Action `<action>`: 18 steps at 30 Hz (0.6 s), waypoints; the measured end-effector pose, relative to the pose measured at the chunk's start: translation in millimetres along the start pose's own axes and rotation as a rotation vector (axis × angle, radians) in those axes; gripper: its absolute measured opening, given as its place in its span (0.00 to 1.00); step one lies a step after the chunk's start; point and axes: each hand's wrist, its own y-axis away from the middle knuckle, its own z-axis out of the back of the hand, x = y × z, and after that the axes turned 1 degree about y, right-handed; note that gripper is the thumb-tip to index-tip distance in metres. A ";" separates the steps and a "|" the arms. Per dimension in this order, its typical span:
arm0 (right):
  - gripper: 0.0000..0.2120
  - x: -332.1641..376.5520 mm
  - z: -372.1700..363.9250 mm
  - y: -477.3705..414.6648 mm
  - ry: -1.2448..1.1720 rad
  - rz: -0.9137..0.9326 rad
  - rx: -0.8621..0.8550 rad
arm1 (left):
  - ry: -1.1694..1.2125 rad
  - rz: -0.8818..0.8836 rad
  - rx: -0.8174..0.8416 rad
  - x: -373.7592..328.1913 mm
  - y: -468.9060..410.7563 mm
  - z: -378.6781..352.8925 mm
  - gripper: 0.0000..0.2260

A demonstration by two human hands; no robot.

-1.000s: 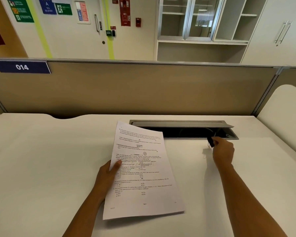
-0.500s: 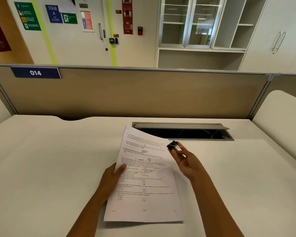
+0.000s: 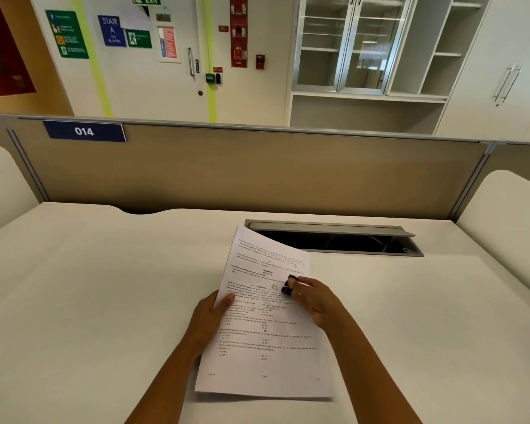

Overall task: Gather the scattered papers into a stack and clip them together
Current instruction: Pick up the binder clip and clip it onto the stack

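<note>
1. The left hand [image 3: 210,316] grips the paper stack [image 3: 266,332] by its left edge, just above the worktop [image 3: 104,301].
2. The right hand [image 3: 315,301] pinches what seems a black binder clip [image 3: 288,284] over the page.
3. Square the edges, then clip a corner.

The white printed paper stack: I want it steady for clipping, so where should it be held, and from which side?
Pinch the white printed paper stack at mid-height on its left long edge, from the left, thumb on top, as the left hand does. That probably leaves the curling far end free for the black binder clip pinched in the right hand.
</note>
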 end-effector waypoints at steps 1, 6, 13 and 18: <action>0.23 -2.3 -1.6 0.9 0.134 0.031 -0.050 | -0.007 -0.007 -0.002 0.4 -0.1 -0.5 0.12; 0.19 -1.9 -7.5 8.1 0.540 0.251 -0.155 | -0.010 -0.023 -0.016 2.8 0.4 -1.8 0.13; 0.22 -3.1 -15.9 15.3 0.689 0.406 -0.248 | 0.003 -0.028 -0.027 4.0 0.5 -2.4 0.13; 0.24 -6.2 -18.7 18.1 0.710 0.452 -0.264 | 0.010 -0.038 -0.025 2.8 1.7 -2.4 0.12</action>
